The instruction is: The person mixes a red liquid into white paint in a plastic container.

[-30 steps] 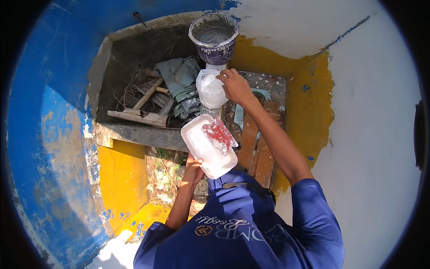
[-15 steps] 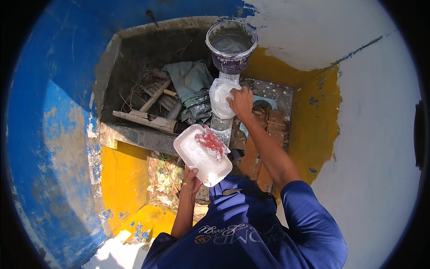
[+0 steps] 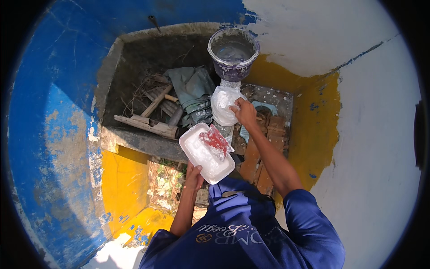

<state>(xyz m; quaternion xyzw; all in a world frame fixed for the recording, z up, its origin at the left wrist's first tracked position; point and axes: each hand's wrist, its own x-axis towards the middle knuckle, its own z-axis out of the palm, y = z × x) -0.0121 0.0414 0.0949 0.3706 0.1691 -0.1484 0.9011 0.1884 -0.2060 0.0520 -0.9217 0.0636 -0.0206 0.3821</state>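
My left hand grips the lower left edge of a shallow white plastic tray, thumb over its rim. White paste or powder coats the tray's inside, and a red scraper blade smeared with white lies across its upper right part. Ahead of it, my right hand pinches the right edge of a white plastic bag, which sits on a narrow speckled plank. White material shows in the bag's mouth. Behind the bag, a dark purple bucket with a white-crusted rim holds grey liquid.
To the left is a concrete basin with broken wood and a grey-green cloth inside. Brick-coloured tiles and a light-blue piece lie under my right arm. Blue, yellow and white painted walls close in on both sides.
The view has shifted slightly, so the scene sits a little lower. My right hand stays on the bag's edge, and the bag's mouth shows more. The tray stays in my left hand.
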